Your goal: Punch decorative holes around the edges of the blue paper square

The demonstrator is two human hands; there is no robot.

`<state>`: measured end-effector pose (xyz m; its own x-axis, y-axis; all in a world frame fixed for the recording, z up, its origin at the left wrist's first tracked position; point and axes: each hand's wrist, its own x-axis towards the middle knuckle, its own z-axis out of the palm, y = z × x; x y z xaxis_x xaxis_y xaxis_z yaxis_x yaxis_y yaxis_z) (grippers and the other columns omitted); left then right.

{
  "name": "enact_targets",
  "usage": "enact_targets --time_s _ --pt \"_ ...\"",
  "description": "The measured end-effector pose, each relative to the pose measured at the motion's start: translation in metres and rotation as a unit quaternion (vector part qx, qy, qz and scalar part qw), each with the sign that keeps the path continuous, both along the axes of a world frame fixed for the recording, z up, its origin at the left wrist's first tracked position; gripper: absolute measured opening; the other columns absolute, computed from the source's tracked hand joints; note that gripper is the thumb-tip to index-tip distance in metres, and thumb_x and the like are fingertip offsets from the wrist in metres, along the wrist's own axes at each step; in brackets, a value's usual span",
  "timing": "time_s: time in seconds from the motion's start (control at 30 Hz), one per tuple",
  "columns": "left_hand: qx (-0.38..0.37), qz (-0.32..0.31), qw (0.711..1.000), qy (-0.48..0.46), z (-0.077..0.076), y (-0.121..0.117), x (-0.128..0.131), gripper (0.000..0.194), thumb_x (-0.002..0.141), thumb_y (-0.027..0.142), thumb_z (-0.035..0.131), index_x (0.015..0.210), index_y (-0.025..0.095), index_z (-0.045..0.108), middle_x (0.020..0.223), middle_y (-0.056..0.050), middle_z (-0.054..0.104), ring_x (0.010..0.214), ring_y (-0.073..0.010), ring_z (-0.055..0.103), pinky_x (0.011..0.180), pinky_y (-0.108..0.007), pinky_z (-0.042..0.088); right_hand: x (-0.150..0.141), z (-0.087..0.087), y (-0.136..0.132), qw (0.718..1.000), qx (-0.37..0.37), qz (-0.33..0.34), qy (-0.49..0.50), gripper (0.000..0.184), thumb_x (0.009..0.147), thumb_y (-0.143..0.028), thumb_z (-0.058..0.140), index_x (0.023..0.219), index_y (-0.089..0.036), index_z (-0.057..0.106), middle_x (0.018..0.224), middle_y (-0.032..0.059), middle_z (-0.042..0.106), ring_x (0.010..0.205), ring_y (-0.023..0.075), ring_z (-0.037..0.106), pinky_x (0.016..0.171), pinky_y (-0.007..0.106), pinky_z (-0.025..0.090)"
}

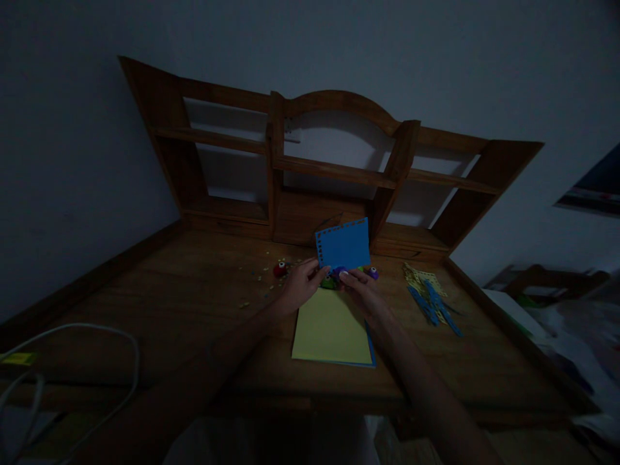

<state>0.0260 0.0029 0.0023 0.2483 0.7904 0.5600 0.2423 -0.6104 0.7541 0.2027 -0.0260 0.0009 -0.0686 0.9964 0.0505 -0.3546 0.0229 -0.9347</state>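
Note:
A blue sheet of paper (343, 245) is held up over the desk, with small cut-outs along its left and top edges. My left hand (304, 279) pinches the sheet's lower left corner. At its bottom edge my right hand (364, 289) is closed on a purple craft punch (340, 270), thumb on top. Partly hidden between the hands is a green punch (328, 282). A red punch (279, 270) stands left of my left hand, and another purple punch (372, 273) is just beyond my right. Below them lies a stack of yellow paper (333, 329) with blue paper under it.
Cut blue strips (430, 303) and punched yellow strips (421, 278) lie at the right. Small paper bits (259, 278) are scattered left of the red punch. A wooden shelf unit (334, 169) backs the desk (194, 303). A white cable (133, 349) loops at the left front.

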Motion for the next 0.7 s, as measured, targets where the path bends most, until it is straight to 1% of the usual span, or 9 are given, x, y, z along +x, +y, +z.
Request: enact_targets --time_s 0.1,0.2,0.37,0.47,0.53,0.6,0.7 --pt "0.012 -0.005 1.0 0.026 0.0004 0.0005 -0.0002 0.029 0.09 0.04 0.049 0.08 0.015 0.061 0.074 -0.002 0.056 0.067 -0.0129 0.049 0.062 -0.023 0.038 -0.0002 -0.0016 0.0016 1.0 -0.002 0.007 0.0 0.02 0.065 -0.03 0.081 0.076 -0.02 0.068 0.08 0.0001 0.065 0.069 0.0118 0.056 0.064 0.024 0.045" --pt "0.01 -0.011 0.999 0.029 0.0014 -0.0005 -0.0005 0.03 0.091 0.04 0.048 0.08 0.015 0.061 0.074 -0.002 0.056 0.066 -0.0127 0.048 0.06 -0.023 0.037 -0.0009 -0.0019 0.0015 1.0 -0.003 0.009 -0.004 0.021 0.064 -0.031 0.081 0.077 -0.02 0.068 0.082 0.0007 0.066 0.068 0.0121 0.056 0.063 0.025 0.045" --pt "0.004 0.003 0.999 0.036 -0.0004 -0.0007 -0.0003 0.029 0.09 0.04 0.047 0.08 0.016 0.06 0.071 -0.001 0.055 0.062 -0.012 0.047 0.056 -0.023 0.036 -0.0017 -0.0022 0.0004 1.0 -0.012 0.024 -0.004 0.023 0.065 -0.03 0.08 0.083 -0.021 0.069 0.087 0.0008 0.066 0.07 0.0114 0.056 0.064 0.024 0.045" --pt "-0.001 -0.002 0.999 0.032 -0.0036 0.0013 0.0001 0.027 0.09 0.038 0.048 0.085 0.016 0.063 0.075 -0.003 0.059 0.064 -0.0128 0.05 0.057 -0.024 0.039 -0.0011 -0.0035 0.0021 1.0 -0.006 0.017 0.001 0.02 0.065 -0.03 0.08 0.077 -0.02 0.068 0.08 0.0001 0.065 0.065 0.0109 0.055 0.063 0.025 0.044" --pt "-0.003 -0.007 0.999 0.035 -0.0051 0.0022 0.0006 0.027 0.089 0.038 0.049 0.084 0.016 0.064 0.075 -0.003 0.06 0.065 -0.0132 0.051 0.059 -0.024 0.04 -0.0006 -0.0044 0.0035 1.0 -0.002 0.002 0.007 0.019 0.065 -0.03 0.081 0.071 -0.02 0.067 0.077 -0.0002 0.064 0.064 0.0107 0.053 0.063 0.026 0.043" --pt "-0.003 -0.013 0.999 0.044 -0.0059 0.0023 0.001 0.027 0.09 0.037 0.048 0.085 0.016 0.064 0.075 -0.003 0.061 0.066 -0.0136 0.052 0.06 -0.025 0.042 -0.0002 -0.0048 0.004 1.0 -0.004 -0.005 0.012 0.018 0.065 -0.03 0.081 0.069 -0.019 0.066 0.076 0.0001 0.063 0.063 0.0107 0.053 0.062 0.025 0.042" --pt "-0.01 -0.026 0.999 0.047 -0.0065 0.0019 0.0016 0.027 0.09 0.037 0.047 0.089 0.016 0.064 0.079 -0.005 0.062 0.07 -0.0146 0.054 0.062 -0.026 0.043 -0.0003 -0.0047 0.0031 1.0 -0.017 0.004 0.015 0.018 0.066 -0.03 0.08 0.067 -0.019 0.066 0.074 0.0002 0.063 0.063 0.011 0.052 0.061 0.026 0.042"
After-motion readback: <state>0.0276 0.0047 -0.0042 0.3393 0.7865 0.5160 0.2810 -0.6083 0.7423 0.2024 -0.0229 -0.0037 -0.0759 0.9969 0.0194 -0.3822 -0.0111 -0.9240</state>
